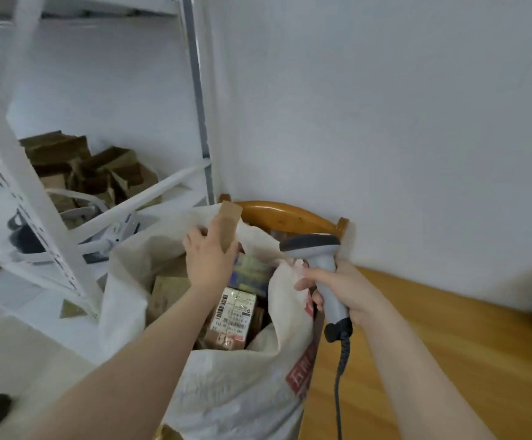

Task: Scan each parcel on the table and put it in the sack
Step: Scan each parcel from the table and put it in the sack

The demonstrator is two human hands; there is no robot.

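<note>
Plainly the danger sits at the far lip of the sack (pixel 233 385). The brown parcel (pixel 229 225) is held on end, high over the mouth at about twelve o'clock of the opening and close to the floppy rim that leans on the wooden chair (pixel 290 214). Let go from there, I reckon it could tip over the back instead of landing among the labelled parcels (pixel 234 309) already inside. The near rim at three o'clock folds inward too, narrowing the gap.

The left hand (pixel 209 258) reaches in from seven o'clock, its back towards us, with fingers and thumb curled round the parcel's lower end. The right hand (pixel 344 290), at three o'clock of the sack and above the table (pixel 449 344), is wrapped round the handle of the grey scanner (pixel 325 268). The scanner's head points towards nine o'clock, and its cable dangles at six o'clock beside the sack, where it might snag
</note>
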